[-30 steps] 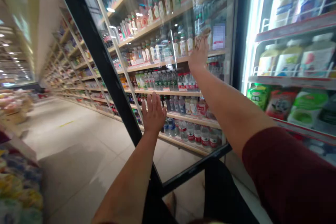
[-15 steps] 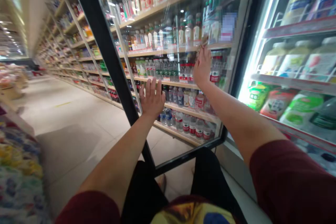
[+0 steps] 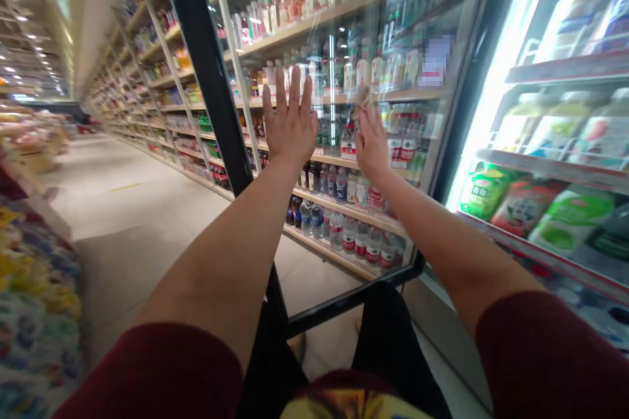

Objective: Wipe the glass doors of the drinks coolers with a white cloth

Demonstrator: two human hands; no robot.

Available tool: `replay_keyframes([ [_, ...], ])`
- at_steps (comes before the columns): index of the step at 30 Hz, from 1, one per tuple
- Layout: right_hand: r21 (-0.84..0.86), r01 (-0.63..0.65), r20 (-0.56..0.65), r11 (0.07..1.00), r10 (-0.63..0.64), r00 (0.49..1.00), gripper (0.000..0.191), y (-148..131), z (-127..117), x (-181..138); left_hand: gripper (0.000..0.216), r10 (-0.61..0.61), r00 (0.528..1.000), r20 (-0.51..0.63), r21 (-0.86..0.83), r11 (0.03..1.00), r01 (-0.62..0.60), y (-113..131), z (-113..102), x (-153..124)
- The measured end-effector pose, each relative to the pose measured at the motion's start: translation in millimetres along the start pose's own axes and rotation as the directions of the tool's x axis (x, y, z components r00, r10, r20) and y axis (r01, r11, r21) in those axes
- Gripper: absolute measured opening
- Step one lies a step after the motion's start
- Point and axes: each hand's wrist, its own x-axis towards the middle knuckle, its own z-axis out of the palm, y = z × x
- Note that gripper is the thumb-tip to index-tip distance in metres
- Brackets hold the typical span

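A glass door (image 3: 314, 255) with a black frame stands swung open before me, shelves of bottles showing through its pane. My left hand (image 3: 291, 121) is raised at the glass near the frame's left side, fingers spread, palm away from me, holding nothing. Further right, my right hand (image 3: 372, 141) is up at the same pane with its fingers drawn together. At its fingertips is a small, crumpled, brownish cloth-like thing (image 3: 362, 97), blurred and partly hidden by the fingers. Whether the left palm presses on the glass I cannot tell.
On the right is a lit fridge with bottles (image 3: 565, 118) and a green pouch (image 3: 484, 190) on its shelves (image 3: 565, 167). Long store shelves (image 3: 162, 82) run away along the aisle floor (image 3: 132, 209). Packaged goods (image 3: 37, 294) are piled at the lower left.
My left hand has moved up the pane with its fingers spread. My right hand has shifted left and a little down, the brownish thing moving with it. The view has shifted slightly.
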Motion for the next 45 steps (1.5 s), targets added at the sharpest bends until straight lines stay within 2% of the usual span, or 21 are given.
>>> replay_keyframes([
  [2,-0.007,0.114,0.123,0.993,-0.112,0.986,0.053,4,-7,-9,0.074,0.003,1.000,0.000,-0.026,1.000,-0.003,2,-1,-2],
  [3,-0.023,0.088,0.127,0.996,-0.084,0.988,0.054,8,-10,-11,0.075,0.002,1.000,0.003,-0.035,0.999,-0.002,2,-1,-2],
  [6,-0.084,-0.172,-0.018,0.981,0.171,0.985,0.058,22,-15,-10,0.079,0.002,1.000,-0.010,-0.030,1.000,-0.002,0,-1,0],
  [8,-0.089,-0.224,-0.067,0.970,0.219,0.973,0.059,26,-14,-8,0.077,0.013,0.999,-0.032,-0.019,1.000,-0.013,-3,0,1],
  [10,-0.066,-0.074,0.005,0.995,0.075,0.997,0.058,22,-10,-8,0.075,0.018,0.999,-0.040,-0.030,0.999,-0.019,-5,1,2],
  [13,0.011,0.152,0.149,0.988,-0.152,0.977,0.059,12,-2,-12,0.076,-0.006,1.000,-0.030,-0.090,0.996,0.003,-6,2,3],
  [16,0.007,-0.100,0.018,0.995,0.100,0.995,0.059,9,4,-16,0.082,-0.019,1.000,-0.017,-0.167,0.986,0.016,-6,2,3],
  [18,-0.015,-0.255,-0.075,0.967,0.253,0.965,0.060,6,5,-20,0.084,-0.008,1.000,-0.011,-0.198,0.980,0.006,-6,3,4],
  [19,-0.043,-0.251,-0.065,0.967,0.248,0.967,0.060,4,5,-22,0.082,0.000,1.000,-0.015,-0.191,0.982,-0.003,-6,4,4],
  [23,-0.163,0.041,0.202,0.986,-0.007,0.979,0.059,-6,1,-23,0.072,0.028,0.999,-0.038,-0.070,0.997,-0.031,-7,8,5],
  [25,-0.184,-0.030,0.168,0.982,0.061,0.984,0.058,-5,0,-19,0.072,0.017,0.999,-0.034,-0.030,0.999,-0.018,-8,10,5],
  [28,-0.150,-0.296,-0.049,0.943,0.292,0.955,0.060,0,1,-15,0.073,-0.010,1.000,-0.011,0.043,0.999,0.011,-11,13,8],
  [29,-0.139,-0.296,-0.061,0.945,0.290,0.955,0.060,0,2,-16,0.073,-0.014,1.000,0.005,0.075,0.997,0.013,-12,15,9],
  [31,-0.123,-0.140,0.042,0.983,0.146,0.988,0.058,-3,2,-20,0.070,-0.005,0.999,0.040,0.145,0.989,0.000,-16,18,12],
  [34,-0.075,0.090,0.205,0.993,-0.073,0.976,0.056,-4,-1,-22,0.066,0.008,0.999,0.046,0.305,0.952,-0.021,-19,23,16],
  [37,-0.138,-0.097,0.061,0.986,0.107,0.992,0.060,-1,-4,-13,0.064,0.001,1.000,-0.005,0.447,0.895,0.001,-17,25,14],
  [39,-0.176,-0.256,-0.056,0.951,0.250,0.967,0.061,-2,-5,-3,0.061,0.029,0.999,-0.029,0.465,0.885,-0.012,-14,23,11],
  [40,-0.186,-0.260,-0.058,0.948,0.253,0.966,0.060,-5,-6,3,0.060,0.043,0.998,-0.038,0.465,0.885,-0.020,-12,22,9],
  [42,-0.181,-0.082,0.059,0.980,0.094,0.994,0.060,-12,-8,14,0.060,0.046,0.998,-0.044,0.463,0.886,-0.021,-9,19,5],
  [44,-0.144,0.110,0.175,0.983,-0.085,0.981,0.060,-19,-9,27,0.060,0.026,0.999,-0.035,0.457,0.890,-0.008,-9,17,5],
  [45,-0.141,0.119,0.178,0.983,-0.093,0.980,0.061,-20,-10,34,0.060,0.020,1.000,-0.016,0.448,0.894,-0.011,-10,17,5],
])
